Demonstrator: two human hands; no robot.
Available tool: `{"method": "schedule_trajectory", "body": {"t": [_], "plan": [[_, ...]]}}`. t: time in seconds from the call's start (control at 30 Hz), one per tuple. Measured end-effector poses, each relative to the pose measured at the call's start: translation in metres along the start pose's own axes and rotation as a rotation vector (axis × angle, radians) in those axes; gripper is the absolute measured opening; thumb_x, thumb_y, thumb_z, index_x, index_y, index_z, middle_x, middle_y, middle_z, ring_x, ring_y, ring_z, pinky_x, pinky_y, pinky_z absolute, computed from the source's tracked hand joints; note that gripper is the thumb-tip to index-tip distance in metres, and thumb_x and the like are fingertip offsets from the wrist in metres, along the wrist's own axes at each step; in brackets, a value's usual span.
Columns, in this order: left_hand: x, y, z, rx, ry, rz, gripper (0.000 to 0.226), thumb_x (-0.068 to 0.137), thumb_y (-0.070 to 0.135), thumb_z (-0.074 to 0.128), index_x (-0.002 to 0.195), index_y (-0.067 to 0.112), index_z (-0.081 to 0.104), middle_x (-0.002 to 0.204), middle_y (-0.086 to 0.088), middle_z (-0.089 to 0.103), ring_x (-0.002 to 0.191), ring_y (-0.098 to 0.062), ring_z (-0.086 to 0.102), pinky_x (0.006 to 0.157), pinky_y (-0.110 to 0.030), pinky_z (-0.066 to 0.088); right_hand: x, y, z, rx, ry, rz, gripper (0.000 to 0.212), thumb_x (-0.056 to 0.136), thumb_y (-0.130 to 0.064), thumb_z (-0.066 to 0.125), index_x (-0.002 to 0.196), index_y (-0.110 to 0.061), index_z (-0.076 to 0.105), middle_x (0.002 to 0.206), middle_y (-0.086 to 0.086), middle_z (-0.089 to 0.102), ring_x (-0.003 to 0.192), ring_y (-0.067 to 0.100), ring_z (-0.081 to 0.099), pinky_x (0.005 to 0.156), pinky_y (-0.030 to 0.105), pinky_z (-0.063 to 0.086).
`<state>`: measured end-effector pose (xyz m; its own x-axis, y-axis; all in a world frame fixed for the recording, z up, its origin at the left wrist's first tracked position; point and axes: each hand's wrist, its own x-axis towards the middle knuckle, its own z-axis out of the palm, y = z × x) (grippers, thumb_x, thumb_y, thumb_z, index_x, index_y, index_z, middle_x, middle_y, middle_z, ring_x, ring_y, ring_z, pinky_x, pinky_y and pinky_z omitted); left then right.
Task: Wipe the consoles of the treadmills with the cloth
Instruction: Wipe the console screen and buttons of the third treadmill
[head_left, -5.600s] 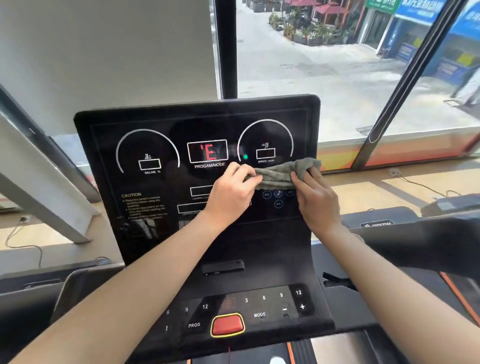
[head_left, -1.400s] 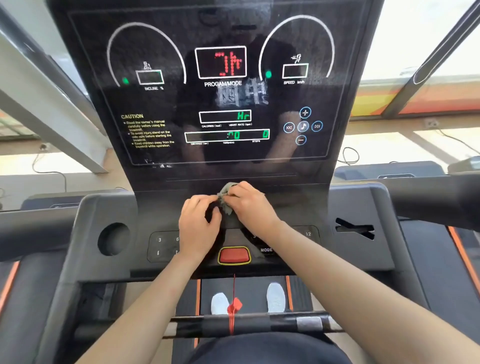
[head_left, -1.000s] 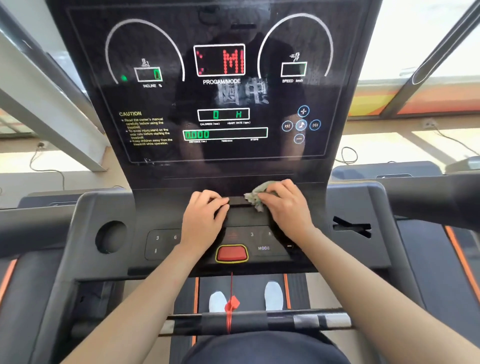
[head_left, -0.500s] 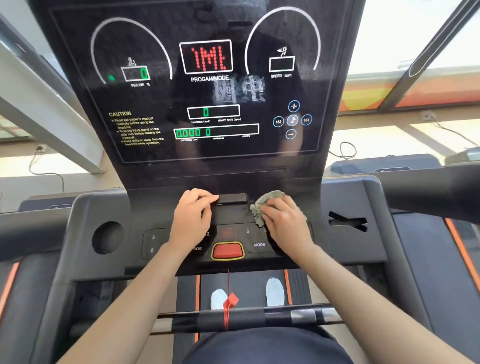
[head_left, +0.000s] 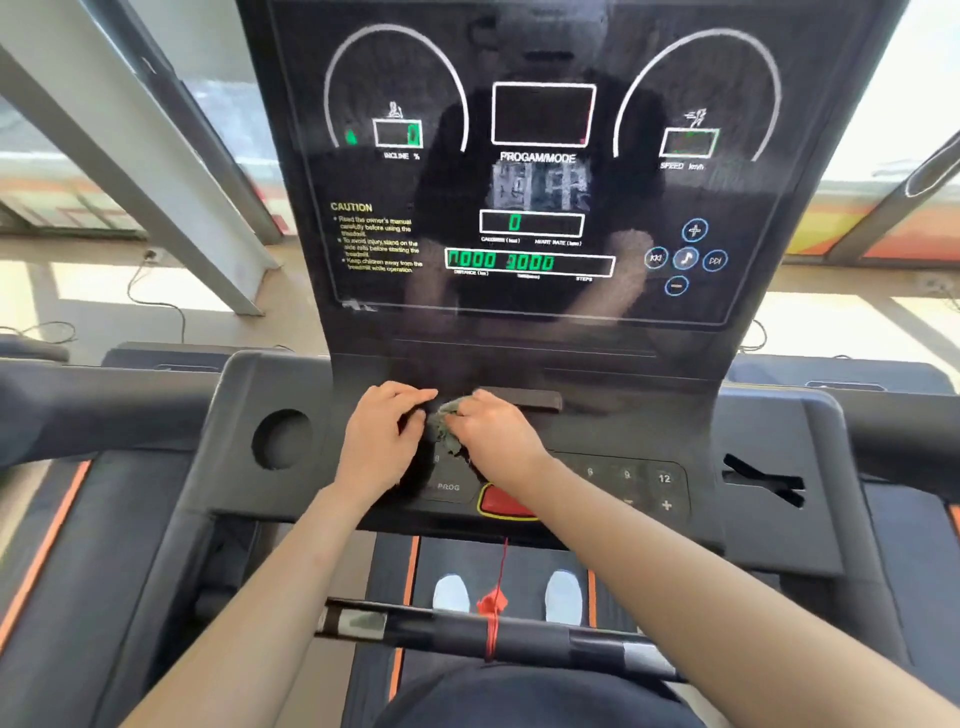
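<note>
Presses crumpled cloth (head_left: 443, 425) onto lower panel of console (head_left: 613, 431) with right hand (head_left: 493, 434), fingers curled round it, hiding most of it. Rests left hand (head_left: 382, 441) touching cloth; cannot tell whether fingers grip. Half covers red button (head_left: 496, 503). Reads PROGAM/MODE, CAUTION, INCLINE, SPEED, PROG.

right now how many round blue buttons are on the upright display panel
5, in a cross on the right of the display panel: plus on top; back, music note, forward in a row; minus below. None seem hidden.
</note>
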<state>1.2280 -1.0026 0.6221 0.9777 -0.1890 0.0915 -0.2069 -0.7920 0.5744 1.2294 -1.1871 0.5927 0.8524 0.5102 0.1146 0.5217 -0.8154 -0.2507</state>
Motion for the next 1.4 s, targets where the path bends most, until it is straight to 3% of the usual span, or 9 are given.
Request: {"method": "schedule_trajectory", "body": {"t": [0.13,0.33,0.67,0.87,0.97,1.07,1.17,1.3,1.4], "plan": [[-0.018,-0.024,-0.018,0.022,0.096,-0.077,0.027,0.093,0.005,0.062,0.11,0.021,0.076,0.111,0.007,0.067,0.102,-0.014,0.057,0.092,-0.03,0.047,0.037,-0.037,0.017,0.071,0.025,-0.109,0.023,0.078,-0.005,0.076,0.101,-0.006,0.075,0.105,0.012,0.068,0.108,0.033,0.06,0.082,0.046,0.058],[-0.028,-0.044,-0.026,0.025,0.178,0.001,0.02,0.09,0.01,0.072,0.108,0.015,0.078,0.111,0.002,0.068,0.101,-0.018,0.059,0.093,-0.025,0.044,0.027,-0.049,0.014,-0.068,0.022,-0.245,0.057,0.08,-0.004,0.068,0.136,-0.002,0.056,0.145,0.017,0.051,0.137,0.032,0.044,0.121,0.04,0.027],[0.022,-0.043,-0.018,0.16,0.222,0.245,0.015,0.092,0.024,0.07,0.102,0.014,0.078,0.095,-0.001,0.062,0.085,-0.022,0.052,0.073,-0.035,0.049,0.044,-0.008,-0.031,-0.144,0.184,-0.192,0.028,0.091,-0.011,0.051,0.113,-0.006,0.068,0.118,0.013,0.06,0.114,0.034,0.053,0.102,0.043,0.043],[0.04,-0.073,-0.049,0.231,0.318,0.169,0.007,0.091,0.016,0.072,0.095,0.011,0.077,0.088,-0.006,0.062,0.082,-0.028,0.054,0.07,-0.039,0.05,0.08,-0.032,-0.029,-0.192,0.145,-0.208,0.04,0.074,0.003,0.075,0.113,-0.005,0.068,0.105,0.011,0.062,0.092,0.031,0.057,0.076,0.039,0.052],[0.026,-0.095,-0.064,0.22,0.263,0.033,0.009,0.089,0.009,0.072,0.096,0.01,0.077,0.088,-0.006,0.062,0.085,-0.029,0.054,0.074,-0.042,0.052,0.103,-0.064,-0.026,-0.14,0.028,-0.175,0.047,0.072,0.004,0.075,0.116,-0.009,0.069,0.11,0.009,0.062,0.095,0.028,0.056,0.058,0.032,0.04],[0.007,-0.107,-0.07,0.204,0.081,-0.092,0.017,0.086,0.009,0.068,0.097,0.015,0.079,0.092,0.001,0.061,0.091,-0.024,0.052,0.081,-0.043,0.052,0.105,-0.082,-0.007,-0.031,-0.088,-0.183,0.041,0.083,0.005,0.064,0.121,-0.009,0.068,0.114,0.012,0.06,0.1,0.031,0.052,0.069,0.045,0.051],[-0.012,-0.104,-0.072,0.097,0.128,-0.121,0.018,0.084,0.012,0.069,0.098,0.018,0.079,0.097,0.005,0.062,0.096,-0.019,0.055,0.087,-0.034,0.048,0.082,-0.081,0.012,0.102,-0.036,-0.168,0.034,0.079,0.006,0.069,0.108,-0.009,0.075,0.099,0.01,0.067,0.093,0.034,0.059,0.077,0.044,0.054],[-0.028,-0.092,-0.059,-0.038,-0.045,0.153,0.024,0.087,0.018,0.076,0.111,0.022,0.077,0.116,0.007,0.066,0.108,-0.014,0.057,0.098,-0.03,0.045,0.042,-0.082,0.013,0.322,0.077,-0.127,0.021,0.092,-0.012,0.06,0.101,-0.011,0.079,0.107,0.002,0.075,0.104,0.026,0.067,0.101,0.026,0.045],[-0.05,-0.089,-0.044,-0.044,-0.084,0.259,0.02,0.09,0.022,0.071,0.109,0.019,0.079,0.113,0.005,0.07,0.103,-0.015,0.058,0.098,-0.023,0.044,0.012,-0.087,0.009,0.391,0.091,-0.102,0.022,0.092,-0.012,0.059,0.1,-0.01,0.079,0.11,0.001,0.075,0.105,0.021,0.067,0.102,0.022,0.044]]}}
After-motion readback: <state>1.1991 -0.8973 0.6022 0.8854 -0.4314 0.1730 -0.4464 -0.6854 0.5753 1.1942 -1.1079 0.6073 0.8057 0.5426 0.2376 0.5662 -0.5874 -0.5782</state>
